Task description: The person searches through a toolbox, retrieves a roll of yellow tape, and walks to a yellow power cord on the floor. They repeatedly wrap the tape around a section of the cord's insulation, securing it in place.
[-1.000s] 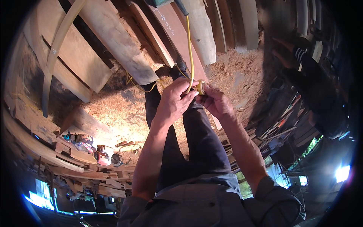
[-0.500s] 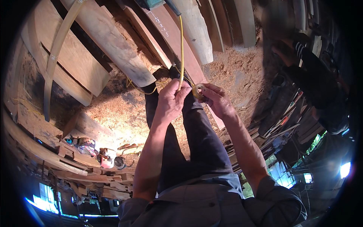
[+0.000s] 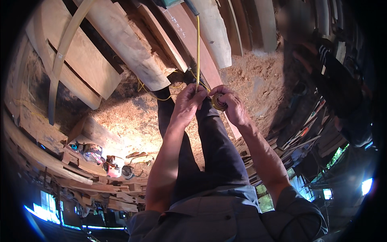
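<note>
My left hand [image 3: 187,105] is closed, pinching a yellow power cord [image 3: 198,50] between thumb and fingers. From that pinch the cord runs up to the dark sleeve [image 3: 192,7] of a greenish power tool [image 3: 173,2], cut off by the upper edge. In my right hand [image 3: 236,109] is a roll of tape [image 3: 219,102], gripped with the thumb over its side. Its fingertips come close to the left ones, beside the cord. Whether a strip of tape joins the roll to the cord cannot be made out.
Long boards, one a reddish plank [image 3: 189,36] with chalk marks, lie ahead over sawdust-covered ground [image 3: 246,80]. A curved wooden strip [image 3: 60,56] stands at left. Lower left are a red and white machine [image 3: 114,166] and stacked timber. Another person [image 3: 338,76] is at right, in shadow.
The tape roll has turned in my right hand, its round side now facing up. My right fingertips have shifted towards the cord. The left hand keeps its pinch.
</note>
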`<control>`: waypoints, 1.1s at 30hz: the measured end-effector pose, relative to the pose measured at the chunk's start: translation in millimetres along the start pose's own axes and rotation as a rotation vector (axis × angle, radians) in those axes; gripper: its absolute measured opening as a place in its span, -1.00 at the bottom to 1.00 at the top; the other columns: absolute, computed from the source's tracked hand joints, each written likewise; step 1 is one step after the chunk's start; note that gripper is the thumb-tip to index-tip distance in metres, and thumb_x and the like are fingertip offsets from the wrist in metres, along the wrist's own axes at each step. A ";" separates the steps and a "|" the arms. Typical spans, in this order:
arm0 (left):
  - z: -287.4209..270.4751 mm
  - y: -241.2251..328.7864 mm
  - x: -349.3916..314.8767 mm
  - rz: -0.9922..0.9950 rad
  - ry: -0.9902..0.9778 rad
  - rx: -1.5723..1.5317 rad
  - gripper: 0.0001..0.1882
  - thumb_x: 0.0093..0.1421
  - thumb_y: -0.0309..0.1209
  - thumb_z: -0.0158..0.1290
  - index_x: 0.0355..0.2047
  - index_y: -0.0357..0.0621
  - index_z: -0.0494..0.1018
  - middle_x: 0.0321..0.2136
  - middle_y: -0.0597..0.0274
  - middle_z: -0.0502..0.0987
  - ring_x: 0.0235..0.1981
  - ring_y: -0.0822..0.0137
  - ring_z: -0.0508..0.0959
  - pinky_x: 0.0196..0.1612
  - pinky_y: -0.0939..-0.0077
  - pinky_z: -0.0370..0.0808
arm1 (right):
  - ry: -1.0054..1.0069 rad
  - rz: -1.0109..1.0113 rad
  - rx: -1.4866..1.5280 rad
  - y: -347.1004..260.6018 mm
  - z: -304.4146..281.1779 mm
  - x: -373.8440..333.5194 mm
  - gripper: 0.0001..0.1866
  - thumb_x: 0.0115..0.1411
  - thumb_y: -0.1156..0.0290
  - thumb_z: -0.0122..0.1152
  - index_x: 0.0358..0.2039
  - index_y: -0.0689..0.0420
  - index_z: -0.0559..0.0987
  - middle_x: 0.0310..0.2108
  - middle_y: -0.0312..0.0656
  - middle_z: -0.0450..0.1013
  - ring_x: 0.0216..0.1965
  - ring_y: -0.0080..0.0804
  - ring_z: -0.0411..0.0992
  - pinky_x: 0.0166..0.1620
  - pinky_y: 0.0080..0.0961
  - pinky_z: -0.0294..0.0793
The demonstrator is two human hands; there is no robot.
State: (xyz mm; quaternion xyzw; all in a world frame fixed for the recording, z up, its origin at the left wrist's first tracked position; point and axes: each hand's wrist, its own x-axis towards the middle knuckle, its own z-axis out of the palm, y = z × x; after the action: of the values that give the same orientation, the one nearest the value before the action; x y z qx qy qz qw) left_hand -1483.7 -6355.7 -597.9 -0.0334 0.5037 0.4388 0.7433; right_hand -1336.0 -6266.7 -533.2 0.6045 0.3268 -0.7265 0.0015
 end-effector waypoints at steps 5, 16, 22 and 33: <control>3.5 -5.4 -1.4 -0.029 0.052 -0.054 -0.87 0.28 -0.37 0.16 -0.31 -0.16 0.49 -0.58 0.48 0.38 -0.58 0.64 0.31 -0.50 0.71 0.24 | 0.014 0.044 0.105 3.9 -6.1 -3.8 -0.66 0.22 0.37 0.04 -0.07 0.27 0.59 -0.53 -0.44 0.35 -0.49 -0.69 0.26 -0.37 -0.66 0.23; 1.6 -3.2 0.1 -0.079 -0.105 -0.207 -0.83 0.27 -0.39 0.17 -0.21 -0.19 0.48 -0.49 0.42 0.43 -0.57 0.64 0.32 -0.51 0.73 0.24 | 0.064 -0.059 -0.362 -21.1 -9.2 -6.5 -0.86 0.15 0.45 0.34 -0.34 0.27 0.68 -0.53 -0.30 0.54 -0.46 -0.69 0.43 -0.40 -0.63 0.42; -2.1 0.5 -10.2 -0.001 -0.068 -0.383 -0.68 0.31 -0.37 0.12 0.03 -0.17 0.44 -0.32 0.37 0.49 -0.61 0.65 0.34 -0.60 0.76 0.21 | 0.162 -0.471 -0.623 -55.3 9.4 4.5 -0.91 0.10 0.53 0.35 -0.35 0.20 0.68 -0.62 -0.29 0.47 -0.53 -0.60 0.43 -0.40 -0.56 0.38; -12.3 23.7 -17.1 0.010 0.026 -0.259 -0.73 0.38 -0.36 0.00 -0.02 -0.28 0.46 -0.38 0.30 0.51 -0.67 0.62 0.38 -0.66 0.70 0.29 | -0.133 -1.180 -1.263 -72.6 18.3 52.8 -0.81 -0.06 0.55 0.39 -0.37 0.11 0.63 -0.67 -0.35 0.29 -0.61 -0.39 0.34 -0.32 -0.39 0.32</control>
State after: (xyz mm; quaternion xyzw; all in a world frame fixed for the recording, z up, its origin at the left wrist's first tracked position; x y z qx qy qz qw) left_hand -1510.7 -6357.8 -581.3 -0.1323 0.4528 0.5033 0.7240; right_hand -1395.2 -6197.6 -544.3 0.1785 0.9285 -0.3248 -0.0211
